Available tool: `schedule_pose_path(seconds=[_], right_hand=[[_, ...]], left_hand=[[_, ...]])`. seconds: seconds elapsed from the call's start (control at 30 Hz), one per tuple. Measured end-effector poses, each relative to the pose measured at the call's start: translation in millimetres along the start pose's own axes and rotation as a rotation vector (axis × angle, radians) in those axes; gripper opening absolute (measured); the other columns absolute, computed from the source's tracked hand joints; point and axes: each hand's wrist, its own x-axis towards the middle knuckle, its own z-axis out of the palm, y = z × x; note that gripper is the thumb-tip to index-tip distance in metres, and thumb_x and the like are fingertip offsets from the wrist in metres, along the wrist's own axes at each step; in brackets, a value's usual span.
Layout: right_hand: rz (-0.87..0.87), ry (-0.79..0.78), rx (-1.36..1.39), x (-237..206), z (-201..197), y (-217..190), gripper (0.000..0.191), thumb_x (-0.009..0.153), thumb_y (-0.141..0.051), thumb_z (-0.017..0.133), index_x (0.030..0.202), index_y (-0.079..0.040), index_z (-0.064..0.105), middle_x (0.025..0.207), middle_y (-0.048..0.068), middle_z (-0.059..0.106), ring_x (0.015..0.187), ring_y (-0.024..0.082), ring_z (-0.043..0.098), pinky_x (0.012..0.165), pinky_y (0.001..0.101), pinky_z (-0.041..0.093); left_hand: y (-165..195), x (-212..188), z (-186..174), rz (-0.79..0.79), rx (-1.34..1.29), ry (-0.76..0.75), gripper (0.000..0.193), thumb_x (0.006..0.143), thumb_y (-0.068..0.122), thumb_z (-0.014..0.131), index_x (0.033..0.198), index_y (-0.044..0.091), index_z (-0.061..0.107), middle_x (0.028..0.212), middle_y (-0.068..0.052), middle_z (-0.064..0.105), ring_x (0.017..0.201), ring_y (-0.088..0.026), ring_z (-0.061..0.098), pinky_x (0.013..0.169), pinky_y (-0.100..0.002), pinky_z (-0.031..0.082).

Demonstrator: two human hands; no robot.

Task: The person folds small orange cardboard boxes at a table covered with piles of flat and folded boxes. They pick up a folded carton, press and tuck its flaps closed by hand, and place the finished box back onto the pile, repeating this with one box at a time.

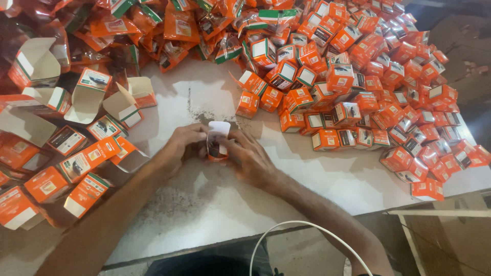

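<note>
White looped cable (307, 227) nearest, then left hand (186, 145) and right hand (250, 158) clamped on a small orange cardboard carton (217, 143), flap open.

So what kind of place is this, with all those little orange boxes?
Probably a small packing workshop. A big heap of closed orange boxes covers the white table, open unfilled boxes lie opposite, and the left hand and right hand hold one open box.

Orange-and-white small cartons (368, 87) with green stripes cover a white table (215, 199); a white cable (307, 230) loops below.
</note>
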Motion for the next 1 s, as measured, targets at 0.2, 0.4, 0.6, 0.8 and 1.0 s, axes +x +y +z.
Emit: schedule_pose_path(seconds=[0.2,0.4,0.6,0.8,1.0], right_hand=[[0.011,0.024,-0.053,-5.4,5.2,3.6,0.057,0.079,-0.012,0.083,0.131,-0.005,0.062,0.121,0.015,0.064,0.114,0.039,0.064,0.094,0.0481,0.054],[-0.026,0.12,0.001,-9.2,7.9,6.6,0.056,0.082,-0.016,0.086,0.132,-0.005,0.063,0.128,0.016,0.068,0.113,0.036,0.07,0.095,0.0427,0.058],[0.027,0.128,0.051,-16.0,12.4,19.4,0.063,0.079,-0.018,0.09,0.129,-0.004,0.054,0.123,0.019,0.068,0.111,0.04,0.07,0.093,0.0459,0.056],[0.118,0.136,0.105,-21.0,23.7,35.7,0.067,0.077,-0.017,0.091,0.119,-0.007,0.04,0.113,0.02,0.069,0.1,0.038,0.07,0.084,0.0451,0.055],[0.11,0.136,0.179,-17.9,22.2,36.4,0.068,0.079,-0.017,0.092,0.118,-0.006,0.038,0.12,0.019,0.071,0.098,0.033,0.069,0.086,0.0432,0.055]], left_hand=[[6.9,2.8,11.5,0.01,0.205,0.041,0.007,0.092,0.01,0.068,0.092,0.004,0.064,0.08,-0.002,0.067,0.068,-0.009,0.061,0.058,-0.029,0.052],[8.5,-19.2,38.3,0.542,0.644,0.214,0.02,0.094,0.0,0.065,0.114,-0.001,0.067,0.101,-0.014,0.067,0.088,-0.025,0.067,0.077,-0.037,0.054],[14.2,-34.3,28.1,0.936,0.979,-0.02,0.04,0.08,0.01,0.077,0.117,-0.002,0.066,0.134,-0.02,0.065,0.123,-0.037,0.064,0.1,-0.043,0.055],[16.0,-34.9,26.8,1.037,1.133,-0.02,0.028,0.081,0.006,0.075,0.106,-0.001,0.065,0.138,-0.021,0.064,0.126,-0.04,0.063,0.103,-0.045,0.056],[17.2,-35.0,30.1,0.833,0.91,0.022,0.018,0.089,0.01,0.076,0.093,0.003,0.06,0.134,-0.02,0.068,0.13,-0.038,0.064,0.097,-0.042,0.058]])
